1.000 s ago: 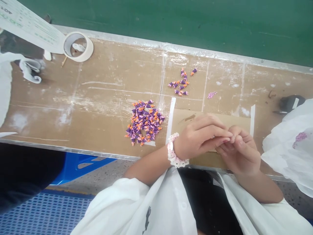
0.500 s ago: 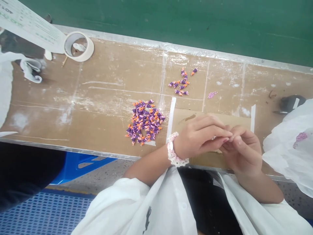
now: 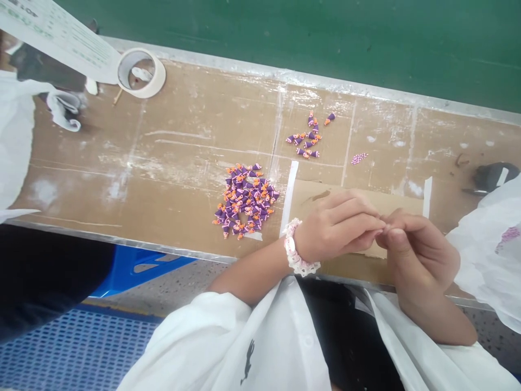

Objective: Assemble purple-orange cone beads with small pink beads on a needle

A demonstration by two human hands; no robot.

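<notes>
My left hand (image 3: pixel 337 228) and my right hand (image 3: pixel 419 250) meet fingertip to fingertip above a taped cardboard patch (image 3: pixel 313 198) at the table's near edge. Both are closed in a pinch, and whatever sits between the fingers is hidden. A lace band circles my left wrist. To the left of my left hand lies a large heap of small purple-and-orange pieces (image 3: pixel 246 201). A smaller group of the same pieces (image 3: pixel 307 138) lies farther back, with a tiny pink cluster (image 3: pixel 359 158) to its right.
A roll of masking tape (image 3: pixel 141 72) and a printed paper sheet (image 3: pixel 61 38) lie at the back left, near crumpled white plastic (image 3: pixel 65 108). A white plastic bag (image 3: pixel 488 250) fills the right side. A dark object (image 3: pixel 492 176) lies at the far right. A green surface (image 3: pixel 325 32) runs behind the table.
The view has shifted slightly, so everything sits a little farther right. My right hand has turned and drawn slightly right; the fingertips stay pinched together.
</notes>
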